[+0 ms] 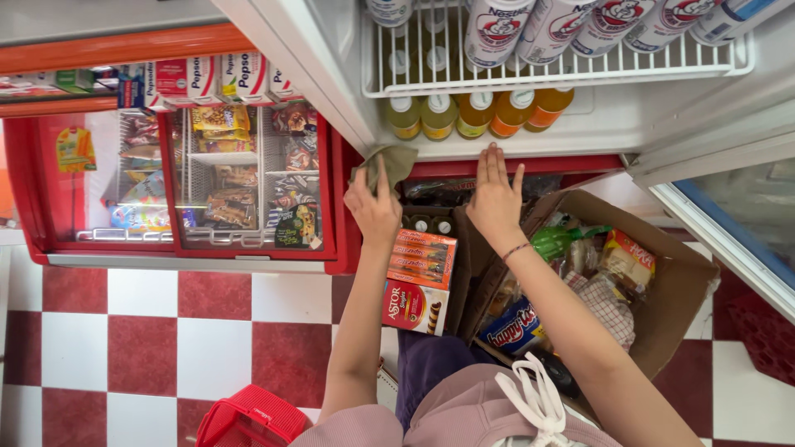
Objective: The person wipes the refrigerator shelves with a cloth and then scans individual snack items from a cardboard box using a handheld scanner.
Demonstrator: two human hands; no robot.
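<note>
Left hand: the left hand is stretched forward from a bare arm, fingers clenched around a cloth, pressing it to the lower front edge of the open fridge.
Right hand: the right hand lies flat and released, fingers straight and together, palm down on the fridge's bottom ledge just above the red strip; a thin bracelet sits at the wrist. It holds nothing.
Cloth: a small olive-green rag, crumpled, bunched under the left fingers with one corner sticking up and to the right; it sits at the left end of the fridge floor, just beside the door frame.
Fridge floor: a row of bottles with yellow and orange drink stands just behind both hands, under a white wire shelf loaded with cans.
Below the hands: a stack of snack boxes sits under the left wrist; a cardboard box full of packets sits under the right forearm.
Left side: a red display cooler holding packets, on a red-and-white tiled floor.
Near corner: a red basket.
</note>
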